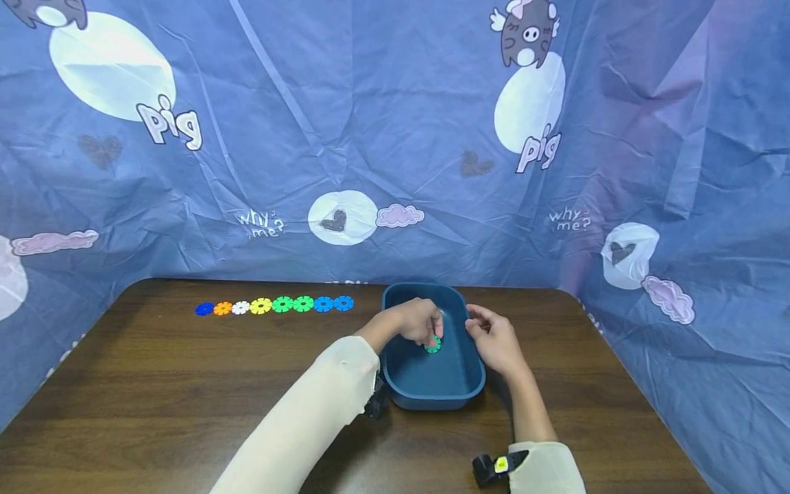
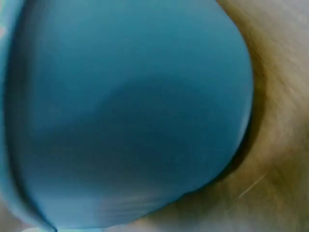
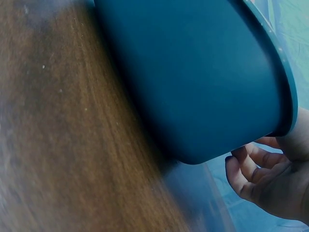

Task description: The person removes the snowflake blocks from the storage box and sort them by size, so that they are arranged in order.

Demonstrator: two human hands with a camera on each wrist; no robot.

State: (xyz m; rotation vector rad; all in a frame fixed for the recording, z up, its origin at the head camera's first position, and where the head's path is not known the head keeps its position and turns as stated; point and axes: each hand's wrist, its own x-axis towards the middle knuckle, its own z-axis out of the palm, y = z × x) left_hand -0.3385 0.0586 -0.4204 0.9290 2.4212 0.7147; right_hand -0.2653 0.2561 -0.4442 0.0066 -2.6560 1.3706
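A green notched plastic disc [image 1: 433, 344] is pinched in the fingertips of my left hand [image 1: 420, 321], which reaches down inside a dark blue rectangular bin [image 1: 432, 396]. Along the bin's right side is my right hand [image 1: 496, 341], its thumb and fingers at the rim. In the right wrist view, the loosely bent fingers of the right hand [image 3: 270, 179] lie against the outside of the bin [image 3: 203, 77], partly hidden by it. Only the bin's outer wall [image 2: 145, 96] and the tabletop fill the left wrist view; the left hand's grip is out of sight there.
Left of the bin, several notched discs lie in a row near the table's back edge: dark blue, orange, white, yellow [image 1: 261, 306], green and lighter blue. The brown wooden table [image 1: 185, 384] meets a blue printed cloth [image 1: 407, 137] hanging behind it.
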